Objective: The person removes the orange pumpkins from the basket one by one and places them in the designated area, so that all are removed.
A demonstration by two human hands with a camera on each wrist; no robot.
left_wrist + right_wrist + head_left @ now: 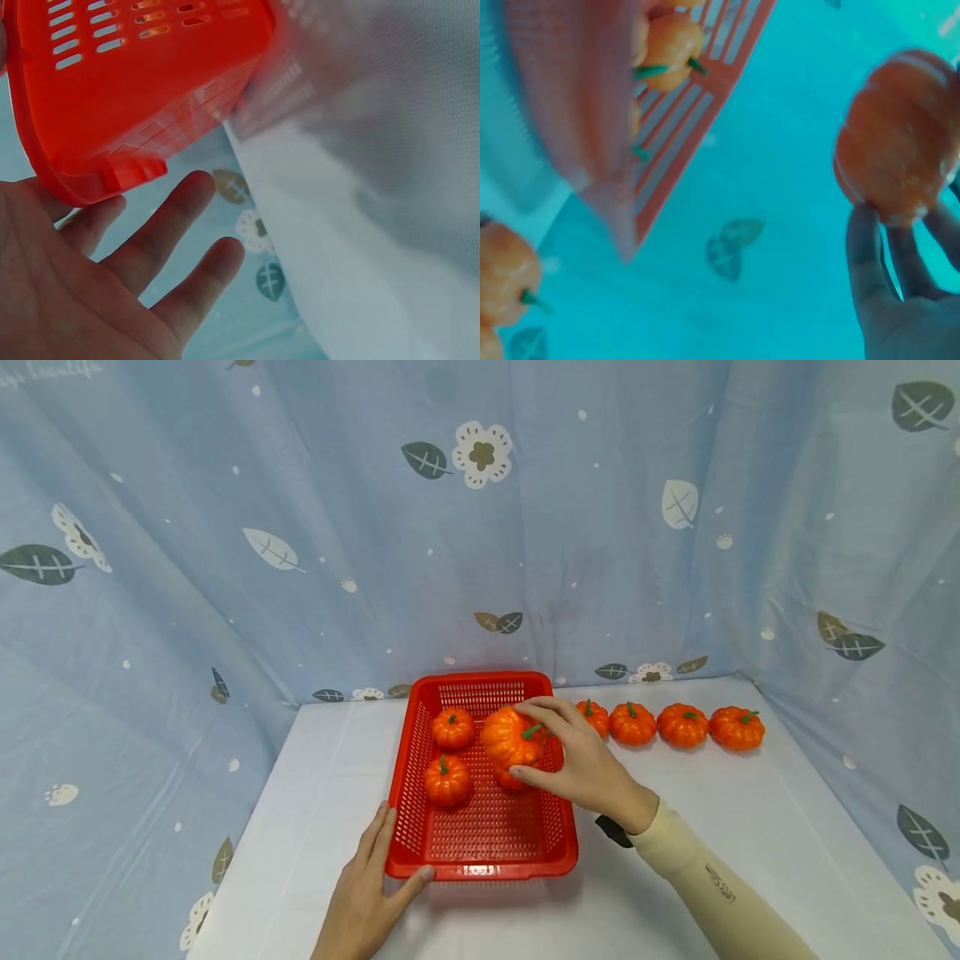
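My right hand [588, 764] grips a small orange pumpkin [510, 737] with a green stem, above the right half of a red plastic basket [480, 870]. The right wrist view shows the held pumpkin [900, 139] between thumb and fingers, apart from the basket. Inside, one pumpkin [452, 728] lies at the back left and another pumpkin [447, 781] in front of it. Beneath the held one, a further pumpkin [510, 779] is partly hidden. With fingers extended, my left hand [363, 889] touches the basket's front left corner; the left wrist view shows its fingers [169, 225] spread beside the rim.
Right of the basket, several pumpkins [682, 727] stand in a row along the back of the white table [660, 893]. The nearest one is partly covered by my right hand. A blue patterned curtain [360, 527] encloses the table's back and sides.
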